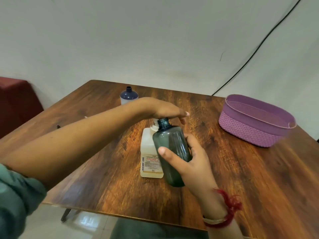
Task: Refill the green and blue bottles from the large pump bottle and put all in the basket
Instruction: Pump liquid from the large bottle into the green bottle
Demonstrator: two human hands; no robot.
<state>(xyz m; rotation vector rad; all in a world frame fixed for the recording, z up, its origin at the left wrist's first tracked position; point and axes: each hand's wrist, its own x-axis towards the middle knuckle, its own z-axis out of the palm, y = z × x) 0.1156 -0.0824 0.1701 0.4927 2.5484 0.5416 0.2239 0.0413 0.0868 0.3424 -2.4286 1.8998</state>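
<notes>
While your left hand [165, 112] lies flat, fingers straight, on the head of the large pump bottle [148, 152], your right hand [193, 163] grips the green bottle [172, 149] just in front of it. That bottle's long axis tilts up and leftward, bringing its open mouth under your left palm, seemingly at the spout. The blue bottle [129, 96] stands uncapped, far left on the surface [241, 178]; the basket [250, 133] sits well to your right.

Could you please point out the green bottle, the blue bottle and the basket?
green bottle [172, 140], head view, mid body.
blue bottle [129, 96], head view, dark shoulder.
basket [246, 131], head view, near woven wall.
</notes>
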